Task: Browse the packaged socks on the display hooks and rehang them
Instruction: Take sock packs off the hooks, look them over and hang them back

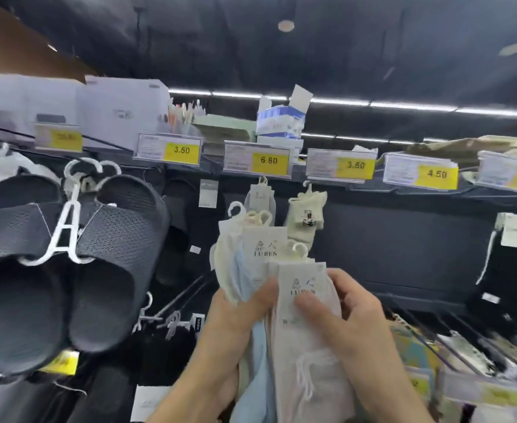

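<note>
Head view: the scene was a shop aisle under a dark ceiling [312,41] crossed by bright light strips [403,105]. A top shelf [327,181] carried pale storage boxes [119,111] and a blue-and-white carton [281,120], and along its front edge ran yellow price tags reading 3.50 [181,150], 6.80 [268,160], 3.60 [355,165] and 4.50 [436,174]. At left, a pair of black slippers [113,264] hung on a white hanger [64,236]. Below the shelf, against a dark back panel [403,239], a grey sock pack [260,193] and a cream sock pair [307,209] hung from hooks, and bare display hooks [464,340] jutted out at lower right. The left hand [238,319] gripped a fanned bundle of sock packs [251,257], cream and pale blue behind a white printed card, their white hanger loops pointing up just beneath the hanging grey pack. The right hand [351,312] grasped a front sock pack [306,300], its thumb laid across the card and its fingers curled behind. The two sets overlapped between the hands, held well clear of the hooks and in front of the back panel.
</note>
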Tool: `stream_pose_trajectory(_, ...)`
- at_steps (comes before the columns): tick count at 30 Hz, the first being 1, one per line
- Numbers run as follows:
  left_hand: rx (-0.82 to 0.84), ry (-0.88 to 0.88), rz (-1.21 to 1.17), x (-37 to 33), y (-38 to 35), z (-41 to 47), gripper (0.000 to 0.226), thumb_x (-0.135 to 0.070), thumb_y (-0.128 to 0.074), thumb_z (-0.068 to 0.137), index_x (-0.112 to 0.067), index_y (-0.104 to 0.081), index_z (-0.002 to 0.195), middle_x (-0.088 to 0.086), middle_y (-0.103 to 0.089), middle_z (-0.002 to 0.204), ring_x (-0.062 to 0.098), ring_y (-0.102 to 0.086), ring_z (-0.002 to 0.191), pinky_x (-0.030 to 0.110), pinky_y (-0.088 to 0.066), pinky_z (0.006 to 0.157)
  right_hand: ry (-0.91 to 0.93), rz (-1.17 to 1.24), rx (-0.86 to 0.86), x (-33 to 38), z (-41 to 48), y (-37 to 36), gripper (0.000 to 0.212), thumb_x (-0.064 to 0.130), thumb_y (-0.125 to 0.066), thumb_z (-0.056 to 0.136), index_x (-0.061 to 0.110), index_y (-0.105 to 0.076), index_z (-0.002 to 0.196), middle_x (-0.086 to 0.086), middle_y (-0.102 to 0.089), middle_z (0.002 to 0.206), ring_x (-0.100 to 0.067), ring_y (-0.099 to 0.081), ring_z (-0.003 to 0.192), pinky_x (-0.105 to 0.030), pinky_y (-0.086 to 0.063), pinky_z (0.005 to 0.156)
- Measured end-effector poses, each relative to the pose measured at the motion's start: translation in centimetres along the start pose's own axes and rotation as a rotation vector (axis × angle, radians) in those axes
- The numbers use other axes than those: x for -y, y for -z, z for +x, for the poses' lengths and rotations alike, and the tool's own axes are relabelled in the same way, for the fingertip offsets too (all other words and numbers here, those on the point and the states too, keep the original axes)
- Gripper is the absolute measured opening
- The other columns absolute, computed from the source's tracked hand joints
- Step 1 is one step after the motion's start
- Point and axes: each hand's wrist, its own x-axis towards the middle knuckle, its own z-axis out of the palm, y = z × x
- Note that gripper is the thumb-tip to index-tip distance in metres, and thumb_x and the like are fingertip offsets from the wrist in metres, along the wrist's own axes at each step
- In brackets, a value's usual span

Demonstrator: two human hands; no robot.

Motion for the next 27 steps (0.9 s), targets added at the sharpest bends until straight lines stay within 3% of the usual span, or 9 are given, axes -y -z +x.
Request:
stream_pose_trajectory(3, -0.033, 0.026, -0.013, -0.4, 1.9, 0.8, 0.049, -0.045, -0.083, 0.075, -0.024, -0.071, 0.118, 0.017, -0.071, 0.12, 0.036, -0.069, 0.111, 0.047, -0.056, 0.091, -0.013, 0.034, 0.035, -0.3, 1.4, -1.4, 0.019, 0.032, -0.074, 0.076, 0.028, -0.069, 0.094, -0.004, -0.076, 0.092, -0.017, -0.073, 0.079, -0.027, -0.056, 0.064)
stream_pose_trajectory(7, -0.159, 0.034, -0.029, -0.9, 5.4, 1.2, 0.043, -0.039, -0.081, 0.072, -0.027, -0.074, 0.113, 0.014, -0.073, 0.118, 0.034, -0.07, 0.109, 0.055, -0.047, 0.104, 0.006, 0.035, -0.136, -1.3, 5.2, -1.5, 0.015, 0.026, -0.073, 0.083, 0.024, -0.068, 0.096, -0.003, -0.075, 0.09, -0.017, -0.071, 0.077, -0.028, -0.056, 0.061)
stream_pose_trajectory(10, -0.205, 0.022, -0.045, -1.7, 7.6, 1.1, 0.044, -0.04, -0.081, 0.064, -0.03, -0.076, 0.106, 0.011, -0.076, 0.112, 0.032, -0.073, 0.101, 0.05, -0.059, 0.084, 0.023, -0.054, -0.227, -2.6, 10.0, -1.3, 0.013, 0.019, -0.065, 0.092, 0.028, -0.067, 0.101, 0.002, -0.075, 0.096, -0.018, -0.072, 0.088, -0.031, -0.059, 0.07)
stream_pose_trajectory(13, -0.181, 0.03, -0.068, -2.2, 8.7, 0.9, 0.034, -0.038, -0.078, 0.067, -0.032, -0.078, 0.099, 0.009, -0.077, 0.109, 0.028, -0.075, 0.095, 0.039, -0.061, 0.068, 0.028, -0.151, -0.278, -4.3, 14.9, -1.7, 0.022, 0.025, -0.061, 0.095, 0.027, -0.063, 0.117, 0.014, -0.07, 0.102, -0.014, -0.067, 0.101, -0.025, -0.054, 0.08)
stream_pose_trajectory(15, -0.182, 0.031, -0.057, -2.3, 9.3, 1.1, 0.033, -0.038, -0.077, 0.067, -0.032, -0.078, 0.099, 0.008, -0.077, 0.109, 0.028, -0.075, 0.094, 0.038, -0.061, 0.066, -0.018, -0.191, -0.288, -5.3, 17.8, -2.4, 0.044, 0.031, -0.059, 0.096, 0.018, -0.052, 0.137, 0.006, -0.064, 0.123, -0.018, -0.062, 0.113, -0.034, -0.053, 0.093)
stream_pose_trajectory(17, -0.195, 0.035, -0.043, -2.3, 9.8, 1.3, 0.041, -0.039, -0.077, 0.067, -0.03, -0.076, 0.107, 0.008, -0.076, 0.111, 0.028, -0.075, 0.096, 0.037, -0.061, 0.067, -0.036, -0.197, -0.29, -5.8, 20.3, -3.0, 0.046, 0.027, -0.058, 0.096, 0.016, -0.048, 0.14, -0.005, -0.062, 0.13, -0.024, -0.062, 0.114, -0.046, -0.051, 0.099)
stream_pose_trajectory(19, -0.202, 0.051, -0.043, -2.1, 10.2, 1.5, 0.05, -0.039, -0.077, 0.069, -0.026, -0.072, 0.118, 0.008, -0.075, 0.114, 0.028, -0.074, 0.099, 0.038, -0.061, 0.069, 0.014, -0.245, -0.309, -6.0, 22.1, -3.6, 0.041, 0.02, -0.057, 0.096, 0.014, -0.052, 0.136, -0.005, -0.065, 0.122, -0.022, -0.064, 0.108, -0.045, -0.052, 0.097)
stream_pose_trajectory(22, -0.189, 0.06, -0.06, -1.7, 10.5, 1.8, 0.047, -0.038, -0.077, 0.07, -0.025, -0.073, 0.115, 0.009, -0.076, 0.112, 0.028, -0.075, 0.098, 0.038, -0.061, 0.068, 0.082, -0.196, -0.276, -6.4, 23.7, -4.5, 0.043, 0.016, -0.056, 0.098, 0.013, -0.049, 0.139, -0.002, -0.066, 0.117, -0.013, -0.066, 0.102, -0.035, -0.056, 0.091)
stream_pose_trajectory(27, -0.171, 0.072, -0.042, -1.0, 10.4, 2.9, 0.045, -0.038, -0.079, 0.066, -0.027, -0.075, 0.11, 0.009, -0.076, 0.111, 0.029, -0.075, 0.098, 0.038, -0.061, 0.069, 0.055, -0.233, -0.141, -8.3, 25.5, -5.0, 0.06, 0.017, -0.054, 0.099, 0.014, -0.028, 0.153, -0.007, -0.046, 0.15, -0.025, -0.044, 0.138, -0.048, -0.037, 0.114)
